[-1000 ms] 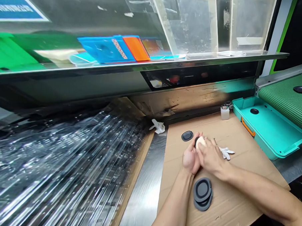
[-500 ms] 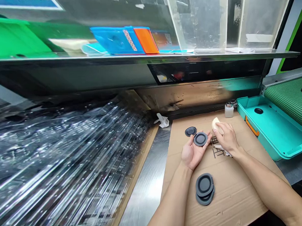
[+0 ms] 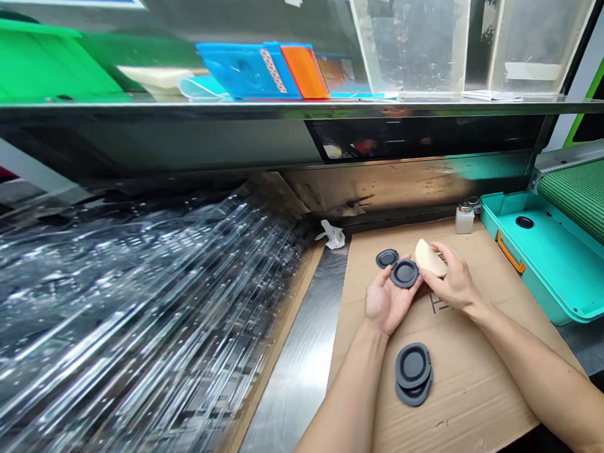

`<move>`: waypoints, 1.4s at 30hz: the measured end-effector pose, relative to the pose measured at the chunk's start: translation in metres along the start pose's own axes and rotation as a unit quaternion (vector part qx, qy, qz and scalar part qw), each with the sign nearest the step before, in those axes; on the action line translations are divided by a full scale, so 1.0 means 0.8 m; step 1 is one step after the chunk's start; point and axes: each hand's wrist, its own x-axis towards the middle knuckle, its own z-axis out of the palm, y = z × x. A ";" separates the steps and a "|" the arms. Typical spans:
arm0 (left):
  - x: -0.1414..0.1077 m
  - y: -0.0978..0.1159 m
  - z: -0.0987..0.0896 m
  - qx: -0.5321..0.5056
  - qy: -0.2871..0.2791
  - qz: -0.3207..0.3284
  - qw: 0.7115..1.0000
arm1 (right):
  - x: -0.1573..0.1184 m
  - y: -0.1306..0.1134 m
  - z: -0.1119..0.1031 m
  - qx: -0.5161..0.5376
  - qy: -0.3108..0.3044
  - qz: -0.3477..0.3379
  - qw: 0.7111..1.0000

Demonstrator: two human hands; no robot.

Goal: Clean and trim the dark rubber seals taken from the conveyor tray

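Right of the right fingers (image 3: 446, 249), cardboard (image 3: 500, 311) lies free until the teal bin (image 3: 574, 261); beyond the left fingers (image 3: 381, 278), a loose disc (image 3: 386, 257) obstructs.

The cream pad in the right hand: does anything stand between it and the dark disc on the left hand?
Nothing visible blocks the cream pad, held in the right hand, from the dark disc on the left hand; their edges look close.

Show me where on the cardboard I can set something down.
Bare cardboard lies between the right hand and the teal tray, and between the stacked discs and the right forearm. It's crowded around the left hand: its held disc, a loose disc and the cream pad sit close together.
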 end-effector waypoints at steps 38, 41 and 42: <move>-0.005 0.002 0.003 0.068 -0.003 -0.049 0.996 | 0.020 0.052 -0.035 -0.340 -0.079 0.235 0.907; -0.008 -0.006 0.006 0.171 -0.009 0.019 0.985 | 0.018 0.058 -0.032 -0.351 -0.089 0.240 0.901; -0.009 -0.011 0.006 0.229 -0.009 0.065 0.971 | 0.018 0.059 -0.031 -0.354 -0.091 0.241 0.899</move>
